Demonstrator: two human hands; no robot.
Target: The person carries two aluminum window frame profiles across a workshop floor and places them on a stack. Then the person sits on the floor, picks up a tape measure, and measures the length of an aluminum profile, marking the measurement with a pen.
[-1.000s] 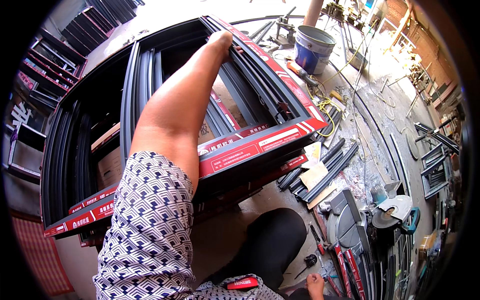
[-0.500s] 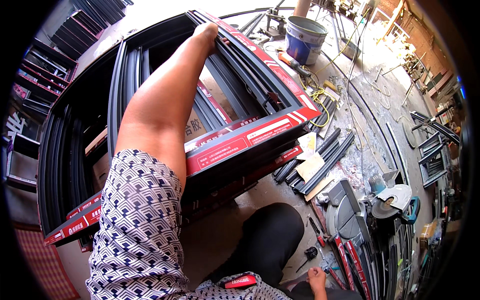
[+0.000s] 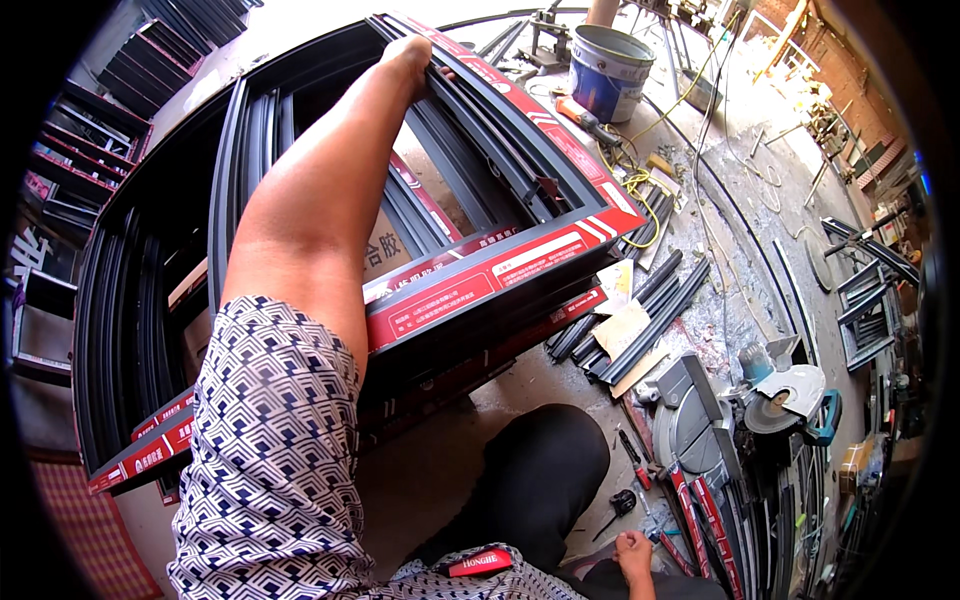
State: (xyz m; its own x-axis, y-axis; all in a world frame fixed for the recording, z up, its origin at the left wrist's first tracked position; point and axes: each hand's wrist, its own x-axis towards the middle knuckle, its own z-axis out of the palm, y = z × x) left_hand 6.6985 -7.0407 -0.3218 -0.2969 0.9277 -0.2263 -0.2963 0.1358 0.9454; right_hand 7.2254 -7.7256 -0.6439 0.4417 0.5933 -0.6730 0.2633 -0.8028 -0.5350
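A large dark metal window frame [image 3: 545, 232] with red protective film lies tilted in front of me, stacked on similar frames. My left arm stretches across it, and my left hand [image 3: 408, 58] is closed round its far side bar; the fingers are partly hidden behind the bar. Loose dark profiles [image 3: 455, 170] lie within the frame opening. Low on the right, by my leg, my right hand [image 3: 633, 553] is curled closed. Whatever it may hold is too small to make out. A black and red screwdriver [image 3: 634, 458] lies on the floor nearby.
A mitre saw [image 3: 775, 405] stands on the right, with cut profiles [image 3: 650, 320] and film-covered strips [image 3: 715, 525] around it. A paint bucket [image 3: 610, 80], an orange power tool [image 3: 585, 122] and a yellow cable [image 3: 645, 205] are at the far right. More frames [image 3: 95, 140] stand at left.
My left hand and the near corner of the frame have shifted very slightly; the hand keeps its grip. My right hand has hardly moved.
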